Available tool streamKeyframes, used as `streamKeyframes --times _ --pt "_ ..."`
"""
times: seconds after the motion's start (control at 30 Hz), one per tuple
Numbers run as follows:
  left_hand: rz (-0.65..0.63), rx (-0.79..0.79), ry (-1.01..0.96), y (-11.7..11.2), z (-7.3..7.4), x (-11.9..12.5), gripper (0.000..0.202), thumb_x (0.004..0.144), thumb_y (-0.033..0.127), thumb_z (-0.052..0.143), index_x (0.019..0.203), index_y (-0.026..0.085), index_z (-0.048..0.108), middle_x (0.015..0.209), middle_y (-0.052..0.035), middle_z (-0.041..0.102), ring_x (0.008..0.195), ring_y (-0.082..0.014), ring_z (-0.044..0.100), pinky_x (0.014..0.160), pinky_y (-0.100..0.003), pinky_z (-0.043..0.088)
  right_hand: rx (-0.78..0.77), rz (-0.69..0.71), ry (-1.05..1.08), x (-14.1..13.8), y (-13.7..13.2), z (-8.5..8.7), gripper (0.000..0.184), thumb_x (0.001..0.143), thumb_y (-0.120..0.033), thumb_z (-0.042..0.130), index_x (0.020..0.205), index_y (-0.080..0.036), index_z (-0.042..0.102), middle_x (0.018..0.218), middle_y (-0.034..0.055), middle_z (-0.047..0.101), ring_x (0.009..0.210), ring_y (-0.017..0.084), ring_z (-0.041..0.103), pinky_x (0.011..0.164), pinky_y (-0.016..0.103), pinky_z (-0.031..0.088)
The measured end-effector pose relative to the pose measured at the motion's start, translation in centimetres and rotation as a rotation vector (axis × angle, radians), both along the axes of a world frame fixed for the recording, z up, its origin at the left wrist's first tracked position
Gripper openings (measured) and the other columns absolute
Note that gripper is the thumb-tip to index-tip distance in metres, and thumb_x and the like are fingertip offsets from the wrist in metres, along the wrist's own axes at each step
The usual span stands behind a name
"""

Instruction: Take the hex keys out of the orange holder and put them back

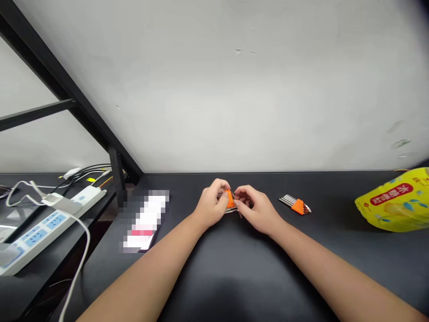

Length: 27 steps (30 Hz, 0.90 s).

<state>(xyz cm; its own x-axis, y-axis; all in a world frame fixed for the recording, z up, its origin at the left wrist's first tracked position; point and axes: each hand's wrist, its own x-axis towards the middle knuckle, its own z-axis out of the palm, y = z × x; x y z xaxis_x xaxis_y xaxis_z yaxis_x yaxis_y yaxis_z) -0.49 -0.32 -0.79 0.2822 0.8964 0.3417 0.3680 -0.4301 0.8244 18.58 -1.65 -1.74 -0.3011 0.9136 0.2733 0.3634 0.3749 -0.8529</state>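
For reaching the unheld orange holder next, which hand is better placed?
Probably the right hand: the orange holder lies to its right, while the left hand is farther off, holding another orange piece.

A big, pale gray wall (208,98) is behind the black desk (221,277). It has tiny scratches (238,52) up high and a green smudge (401,143) on the right. Thick black bars (50,70) slant down on the left, beside another dark desk (36,278). Soft light makes the wall's middle brighter.
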Motion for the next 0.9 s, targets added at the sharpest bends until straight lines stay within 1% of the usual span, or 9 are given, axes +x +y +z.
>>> streamKeyframes --times 0.1,0.2,0.3,0.43,0.6,0.7,0.8,0.9 --pt "-0.068 -0.007 0.023 -0.2 0.0 0.3 0.01 0.094 0.018 0.047 0.102 0.02 0.053 0.079 0.0016 0.062 0.068 -0.011 0.056 0.066 -0.023 0.045 -0.063 0.02 0.127 -0.3 0.0 -0.1 0.02 0.092 -0.027 0.057 0.111 -0.021 0.061 0.097 0.005 0.069 0.081 0.017 0.065 0.07 0.03 0.054" --pt "-0.108 -0.006 0.036 -0.2 -0.2 0.4 0.009 0.096 0.022 0.047 0.103 0.021 0.052 0.082 0.0007 0.063 0.072 -0.012 0.059 0.069 -0.024 0.047 -0.048 0.013 0.175 -0.4 0.0 -0.2 0.018 0.092 -0.026 0.058 0.108 -0.02 0.063 0.095 0.005 0.069 0.082 0.017 0.066 0.071 0.03 0.055" --pt "-0.129 -0.014 0.043 -0.2 -0.2 0.4 0.009 0.097 0.023 0.046 0.104 0.021 0.051 0.084 0.0003 0.064 0.073 -0.0123 0.06 0.069 -0.024 0.048 -0.063 0.012 0.194 -0.4 0.0 -0.1 0.016 0.091 -0.03 0.061 0.103 -0.02 0.065 0.091 0.0043 0.069 0.079 0.017 0.065 0.07 0.03 0.055" --pt "-0.126 -0.016 0.087 -0.2 -0.3 0.2 0.009 0.098 0.024 0.047 0.105 0.022 0.051 0.086 0.0 0.064 0.072 -0.0123 0.059 0.067 -0.024 0.046 -0.085 -0.001 0.19 -0.4 0.1 -0.1 0.015 0.091 -0.029 0.06 0.102 -0.02 0.065 0.089 0.0038 0.071 0.077 0.017 0.066 0.069 0.029 0.055" --pt "-0.113 -0.034 0.121 0.0 -0.2 0.2 0.009 0.098 0.026 0.046 0.104 0.022 0.052 0.087 -0.0002 0.065 0.073 -0.0128 0.06 0.067 -0.024 0.046 -0.01 -0.009 0.143 -0.4 0.4 -0.5 0.016 0.088 -0.024 0.059 0.102 -0.02 0.066 0.091 0.0033 0.072 0.079 0.016 0.067 0.072 0.029 0.054" --pt "-0.097 -0.036 0.132 0.1 0.1 0.2 0.008 0.097 0.025 0.047 0.103 0.022 0.052 0.086 0.0003 0.064 0.071 -0.0124 0.058 0.067 -0.024 0.046 0.038 -0.046 0.109 -0.4 0.7 -0.6 0.013 0.087 -0.023 0.058 0.096 -0.02 0.067 0.086 0.0027 0.072 0.075 0.016 0.067 0.07 0.029 0.053" --pt "-0.072 -0.023 0.124 0.3 0.2 0.2 0.007 0.096 0.024 0.047 0.101 0.021 0.052 0.085 0.0003 0.063 0.073 -0.0124 0.058 0.068 -0.024 0.046 0.066 -0.071 0.079 -0.3 0.9 -0.6 0.011 0.086 -0.022 0.056 0.089 -0.02 0.067 0.08 0.0017 0.071 0.069 0.015 0.064 0.067 0.027 0.051" --pt "-0.063 -0.019 0.115 0.3 0.1 0.3 0.006 0.095 0.022 0.048 0.099 0.021 0.052 0.08 0.0016 0.061 0.07 -0.0114 0.055 0.066 -0.023 0.044 0.059 -0.114 0.064 -0.3 1.1 -0.5 0.011 0.083 -0.021 0.056 0.084 -0.02 0.066 0.074 0.0 0.068 0.063 0.014 0.061 0.062 0.026 0.048"
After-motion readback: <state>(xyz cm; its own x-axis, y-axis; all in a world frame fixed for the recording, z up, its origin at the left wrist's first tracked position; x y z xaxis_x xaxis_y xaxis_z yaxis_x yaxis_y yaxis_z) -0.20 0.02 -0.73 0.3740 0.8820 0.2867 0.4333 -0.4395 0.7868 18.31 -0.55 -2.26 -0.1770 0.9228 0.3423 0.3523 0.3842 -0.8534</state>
